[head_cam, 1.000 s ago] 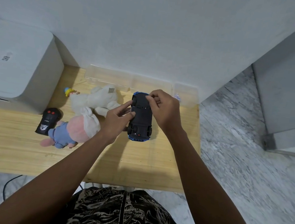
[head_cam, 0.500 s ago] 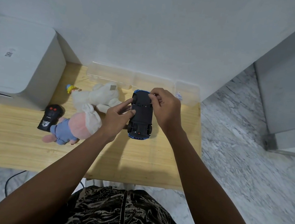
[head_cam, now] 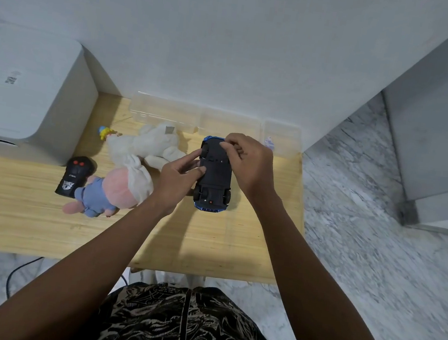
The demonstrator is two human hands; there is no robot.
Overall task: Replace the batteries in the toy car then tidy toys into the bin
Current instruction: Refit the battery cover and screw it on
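Observation:
The toy car [head_cam: 214, 177] lies upside down on the wooden table [head_cam: 207, 249], black underside up, blue body showing at the near end. My left hand [head_cam: 178, 178] holds the car's left side between thumb and fingers. My right hand [head_cam: 249, 164] comes over from the right, and its curled fingertips pinch at the far end of the underside. What sits under those fingertips is hidden. Clear plastic bins [head_cam: 165, 111] stand along the wall behind the car.
A white plush [head_cam: 149, 146], a pink plush in blue clothes [head_cam: 107, 192], a black remote [head_cam: 74, 177] and a small yellow-and-blue toy [head_cam: 104, 132] lie left of the car. A white appliance [head_cam: 24, 88] stands at the far left. Marble floor lies to the right.
Both hands stay on the upturned car. The right fingertips have shifted slightly at the car's far end.

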